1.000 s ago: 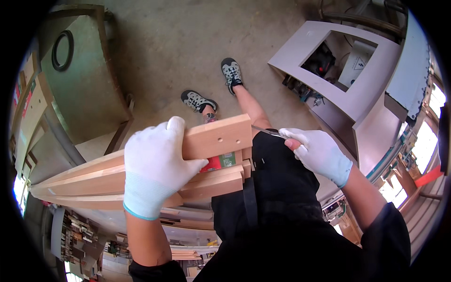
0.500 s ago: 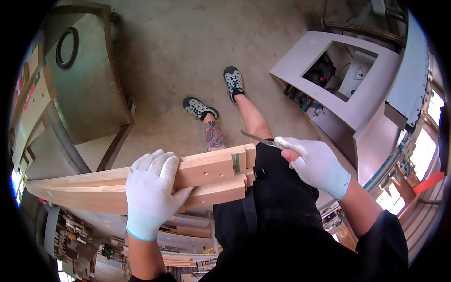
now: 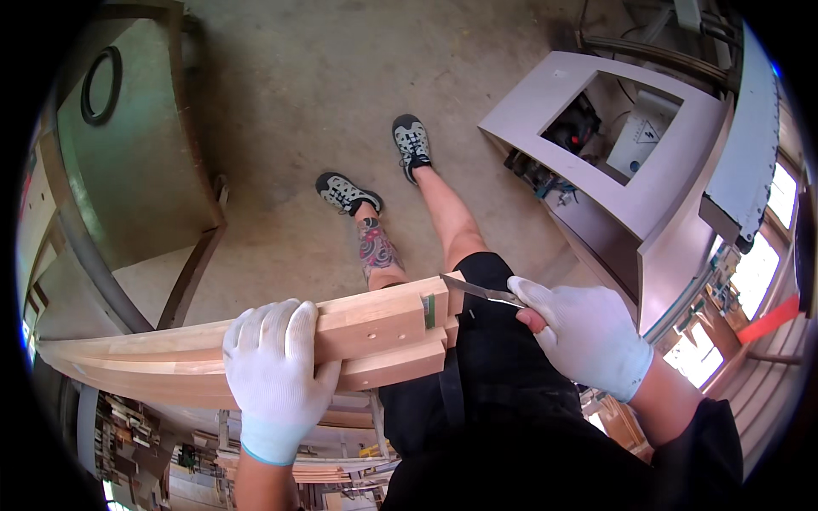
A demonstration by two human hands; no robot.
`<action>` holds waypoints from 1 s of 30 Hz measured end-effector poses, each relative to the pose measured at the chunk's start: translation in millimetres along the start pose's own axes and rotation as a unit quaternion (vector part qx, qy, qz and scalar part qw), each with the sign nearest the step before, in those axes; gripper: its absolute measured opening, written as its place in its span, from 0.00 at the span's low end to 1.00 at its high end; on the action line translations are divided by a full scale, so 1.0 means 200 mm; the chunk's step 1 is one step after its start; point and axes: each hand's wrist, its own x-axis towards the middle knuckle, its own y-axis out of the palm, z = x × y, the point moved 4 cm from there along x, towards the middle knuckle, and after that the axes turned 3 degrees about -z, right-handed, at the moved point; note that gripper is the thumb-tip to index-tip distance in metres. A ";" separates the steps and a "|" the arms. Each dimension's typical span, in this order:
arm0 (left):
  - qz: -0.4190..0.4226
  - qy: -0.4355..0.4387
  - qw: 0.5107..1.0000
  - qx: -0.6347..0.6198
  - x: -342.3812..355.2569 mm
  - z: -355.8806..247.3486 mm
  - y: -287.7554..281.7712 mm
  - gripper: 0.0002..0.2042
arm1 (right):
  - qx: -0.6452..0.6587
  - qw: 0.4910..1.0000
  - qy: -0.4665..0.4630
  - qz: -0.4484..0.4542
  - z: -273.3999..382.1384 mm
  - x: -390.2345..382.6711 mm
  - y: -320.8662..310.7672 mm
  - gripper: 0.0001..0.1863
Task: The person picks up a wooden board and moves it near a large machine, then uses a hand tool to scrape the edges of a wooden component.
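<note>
Head view put the stack of pale boards [image 3: 392, 327] across your front. Your left hand [image 3: 277, 362] had its fingers clamped on the stack; off its right end, your right hand [image 3: 584, 332] had its fingers closed around a knife [image 3: 482, 291], tip at that end, contact unclear. The step seemed to be blade work there; the next move likely called for a firm left hold. Beyond the stack's right end stood a grey cabinet [image 3: 637, 204].
</note>
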 end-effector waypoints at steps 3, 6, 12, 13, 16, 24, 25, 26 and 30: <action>-0.011 -0.011 1.000 0.005 -0.01 0.01 0.01 0.32 | -0.002 1.000 0.004 0.012 0.01 0.01 0.00 0.19; -0.012 -0.011 1.000 -0.003 0.00 0.01 0.01 0.32 | -0.014 1.000 0.005 0.016 0.02 0.02 -0.02 0.19; -0.014 -0.014 1.000 -0.011 0.00 0.01 0.01 0.32 | -0.024 0.999 0.000 0.027 0.02 0.05 -0.02 0.17; -0.014 -0.014 1.000 -0.011 -0.01 0.02 0.01 0.32 | -0.025 0.999 -0.004 0.024 0.02 0.06 -0.01 0.17; -0.017 -0.012 1.000 -0.012 0.00 0.02 0.01 0.32 | -0.039 0.999 -0.019 0.001 0.01 0.09 0.02 0.15; -0.003 -0.007 1.000 -0.011 0.00 0.01 0.01 0.33 | -0.024 0.999 -0.032 -0.025 0.03 0.15 0.06 0.12; -0.003 -0.006 1.000 -0.011 0.00 0.01 0.01 0.33 | -0.018 0.999 -0.035 -0.027 0.03 0.14 0.06 0.12; 0.000 -0.008 1.000 -0.011 0.00 0.01 0.01 0.33 | -0.017 0.999 -0.034 -0.027 0.04 0.14 0.06 0.12; -0.003 -0.008 1.000 -0.003 0.00 0.01 -0.01 0.34 | -0.039 0.999 -0.022 -0.009 0.02 0.07 0.00 0.13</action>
